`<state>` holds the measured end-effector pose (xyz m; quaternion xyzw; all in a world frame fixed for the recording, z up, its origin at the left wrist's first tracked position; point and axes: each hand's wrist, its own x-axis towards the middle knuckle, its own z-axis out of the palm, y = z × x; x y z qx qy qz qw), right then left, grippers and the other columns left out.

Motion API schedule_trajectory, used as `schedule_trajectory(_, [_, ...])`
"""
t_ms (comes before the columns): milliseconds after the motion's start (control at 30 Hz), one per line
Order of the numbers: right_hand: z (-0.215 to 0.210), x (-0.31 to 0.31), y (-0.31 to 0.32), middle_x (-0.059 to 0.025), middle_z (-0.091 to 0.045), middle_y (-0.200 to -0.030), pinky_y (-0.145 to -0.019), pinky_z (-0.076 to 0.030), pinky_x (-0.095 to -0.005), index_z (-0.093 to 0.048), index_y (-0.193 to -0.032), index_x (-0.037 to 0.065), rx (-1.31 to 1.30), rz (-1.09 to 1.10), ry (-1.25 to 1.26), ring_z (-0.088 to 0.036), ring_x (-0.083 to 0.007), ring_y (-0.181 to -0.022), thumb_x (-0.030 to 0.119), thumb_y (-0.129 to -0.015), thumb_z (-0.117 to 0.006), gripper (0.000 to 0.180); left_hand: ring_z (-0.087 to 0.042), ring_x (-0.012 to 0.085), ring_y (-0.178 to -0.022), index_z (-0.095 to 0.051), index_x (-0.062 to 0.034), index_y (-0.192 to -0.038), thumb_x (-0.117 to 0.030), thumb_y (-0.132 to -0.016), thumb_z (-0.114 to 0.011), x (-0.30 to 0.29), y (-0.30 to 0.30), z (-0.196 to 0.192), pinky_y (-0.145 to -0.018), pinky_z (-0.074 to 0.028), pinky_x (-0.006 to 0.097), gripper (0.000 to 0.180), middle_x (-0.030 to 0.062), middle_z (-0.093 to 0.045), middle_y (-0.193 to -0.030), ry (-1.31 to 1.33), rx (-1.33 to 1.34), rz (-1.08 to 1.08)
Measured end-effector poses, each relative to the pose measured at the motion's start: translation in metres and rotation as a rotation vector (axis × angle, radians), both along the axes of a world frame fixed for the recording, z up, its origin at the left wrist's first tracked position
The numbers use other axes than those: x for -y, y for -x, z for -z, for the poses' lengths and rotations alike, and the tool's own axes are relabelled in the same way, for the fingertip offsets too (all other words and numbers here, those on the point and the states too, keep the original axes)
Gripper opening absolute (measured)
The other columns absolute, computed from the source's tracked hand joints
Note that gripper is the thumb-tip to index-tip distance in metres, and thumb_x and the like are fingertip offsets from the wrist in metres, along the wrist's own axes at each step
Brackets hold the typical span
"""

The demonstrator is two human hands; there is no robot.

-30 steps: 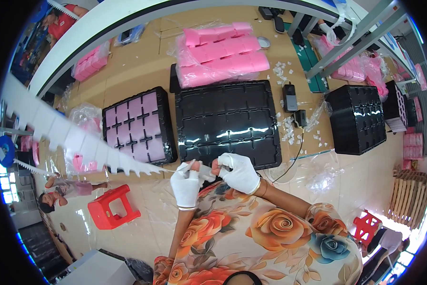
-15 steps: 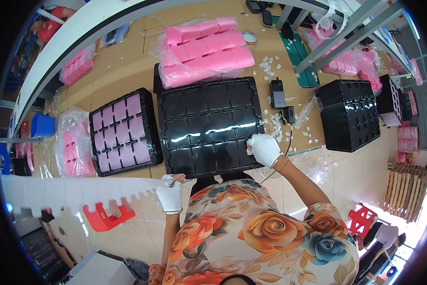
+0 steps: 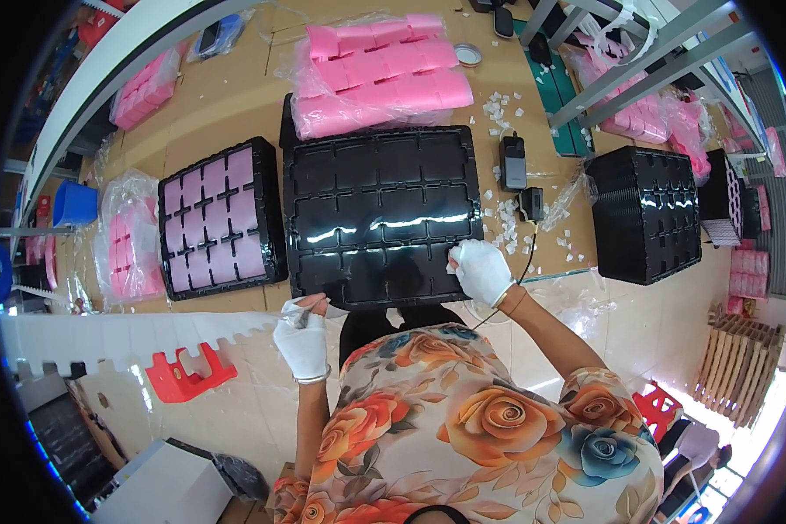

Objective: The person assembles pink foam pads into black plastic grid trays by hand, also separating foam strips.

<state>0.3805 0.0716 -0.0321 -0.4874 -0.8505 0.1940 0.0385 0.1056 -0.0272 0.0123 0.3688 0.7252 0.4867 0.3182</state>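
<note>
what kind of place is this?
Probably a small packing or assembly workshop: a cardboard-covered bench, black compartment trays with more in a stack, bagged pink pads, and gloved hands at the empty tray.

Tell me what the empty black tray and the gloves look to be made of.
Black tray: likely thin moulded plastic, glossy; bright light streaks run across its compartments. Gloves on the left hand and right hand: apparently white knit fabric, matte, soft-looking, no shine; the weave is too small to confirm.
</note>
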Motion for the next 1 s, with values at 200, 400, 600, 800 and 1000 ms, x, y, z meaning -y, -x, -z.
schedule_trajectory(200, [0.001, 0.000, 0.001, -0.0147, -0.058, -0.069, -0.065, -0.047, -0.0402, -0.057, -0.066, 0.005, -0.030, -0.028, -0.008, -0.058, -0.0316, -0.069, 0.011, -0.073, -0.058, 0.009, -0.056, 0.0088, -0.073, -0.065, 0.0009, -0.085, 0.006, -0.074, -0.067, 0.006, -0.004, 0.009, -0.067, -0.046, 0.021, 0.012, 0.0047, -0.062, -0.082, -0.042, -0.002, 0.059])
schedule_trajectory(400, [0.008, 0.017, -0.010, -0.0126, -0.054, -0.069, -0.065, -0.044, -0.0404, -0.056, -0.070, 0.006, -0.093, 0.039, -0.053, -0.056, -0.0297, -0.071, 0.009, -0.074, -0.058, 0.006, -0.055, 0.0062, -0.064, -0.065, 0.0007, -0.084, 0.004, -0.075, -0.066, 0.007, -0.007, 0.000, -0.059, -0.044, 0.020, 0.010, 0.0038, -0.063, -0.080, 0.046, 0.088, 0.101])
schedule_trajectory(600, [0.011, 0.017, -0.007, -0.0131, -0.054, -0.070, -0.064, -0.043, -0.0409, -0.052, -0.068, 0.005, -0.155, 0.145, -0.105, -0.054, -0.0317, -0.071, 0.004, -0.073, -0.055, 0.006, -0.054, 0.0061, -0.062, -0.066, 0.0003, -0.087, 0.001, -0.077, -0.066, 0.003, 0.002, -0.007, -0.056, -0.042, 0.019, 0.010, 0.0027, -0.062, -0.075, 0.101, 0.161, 0.161])
schedule_trajectory(800, [-0.004, 0.018, -0.011, -0.0072, -0.055, -0.072, -0.063, -0.050, -0.0312, -0.053, -0.080, 0.001, -0.697, 0.437, 0.151, -0.061, -0.0223, -0.072, -0.004, -0.078, -0.052, 0.006, -0.057, 0.0080, -0.064, -0.065, 0.0018, -0.088, -0.002, -0.078, -0.066, 0.000, 0.006, -0.015, -0.058, -0.043, 0.020, 0.011, 0.0040, -0.064, -0.077, 0.069, 0.189, 0.156])
schedule_trajectory(1000, [-0.087, 0.029, 0.049, -0.0045, -0.062, -0.074, -0.066, -0.050, -0.0251, -0.054, -0.085, 0.002, -0.691, 0.334, 0.496, -0.064, -0.0128, -0.072, 0.002, -0.078, -0.058, 0.007, -0.059, 0.0089, -0.064, -0.065, 0.0032, -0.091, -0.003, -0.081, -0.063, -0.008, -0.006, -0.029, -0.054, -0.044, 0.020, 0.012, 0.0065, -0.066, -0.076, 0.120, 0.291, 0.236])
